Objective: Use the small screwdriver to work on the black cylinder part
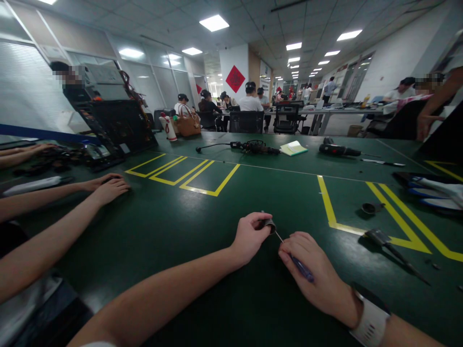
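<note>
Near the middle of the green table, my left hand (251,236) pinches a small dark round, hollow part (269,225) between thumb and fingers. My right hand (313,272), with a pale watch strap at its wrist, is closed around a screwdriver (302,269) with a bluish translucent handle. The screwdriver's thin shaft points up and left, its end at the opening of the round part; whether it touches anything inside is hidden. To the right lie a similar dark ring-shaped part (372,207) and a dark block with a cable tail (379,237).
Yellow tape (198,191) marks outlines on the green table (173,226). Further back are a cabled black device (255,147), a notepad (293,148), a black power tool (339,150) and a pen (383,163). A co-worker's hands (110,188) rest at left. A tool tray (430,190) lies right.
</note>
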`<state>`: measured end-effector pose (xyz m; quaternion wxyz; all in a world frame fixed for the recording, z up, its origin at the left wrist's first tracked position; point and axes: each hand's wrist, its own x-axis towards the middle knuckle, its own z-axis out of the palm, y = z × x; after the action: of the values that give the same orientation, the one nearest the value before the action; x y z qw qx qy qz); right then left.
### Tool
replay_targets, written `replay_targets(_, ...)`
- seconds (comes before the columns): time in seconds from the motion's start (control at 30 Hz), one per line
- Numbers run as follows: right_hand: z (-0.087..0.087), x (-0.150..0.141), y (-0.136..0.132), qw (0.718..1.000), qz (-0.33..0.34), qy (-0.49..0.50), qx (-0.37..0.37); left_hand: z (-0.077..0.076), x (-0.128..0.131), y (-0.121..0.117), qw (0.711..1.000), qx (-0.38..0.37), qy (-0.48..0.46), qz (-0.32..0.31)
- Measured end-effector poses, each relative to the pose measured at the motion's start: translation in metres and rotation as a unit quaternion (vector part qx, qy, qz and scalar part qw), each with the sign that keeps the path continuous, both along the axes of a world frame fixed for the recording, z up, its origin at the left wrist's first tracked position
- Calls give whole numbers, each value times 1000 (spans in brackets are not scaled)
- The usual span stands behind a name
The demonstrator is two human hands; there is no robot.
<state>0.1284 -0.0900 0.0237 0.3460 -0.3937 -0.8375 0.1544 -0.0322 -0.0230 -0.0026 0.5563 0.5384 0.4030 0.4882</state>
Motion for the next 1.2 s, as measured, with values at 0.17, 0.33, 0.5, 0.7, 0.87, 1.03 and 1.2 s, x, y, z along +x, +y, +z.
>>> replay_targets(0.17,1,0,-1,999,0,-16,40,-6,1,2,1000,10,8,6)
replay_targets(0.33,-1,-2,-1,998,-3,-18,61,-4,2,1,1000,17,16,20)
replay_targets(0.5,-2,-4,-3,998,-5,-28,49,-4,2,2,999,21,23,15)
replay_targets(0.7,-4,5,0,975,-33,201,-93,-10,-2,5,999,11,40,-1)
replay_targets(0.87,-11,13,9,912,-104,326,-227,-1,-3,3,999,-40,20,-11)
replay_targets(1.03,-13,10,11,896,-109,330,-278,12,-1,-2,998,-60,12,1)
replay_targets(1.2,-9,7,12,901,-102,295,-301,12,2,-2,997,-77,6,10)
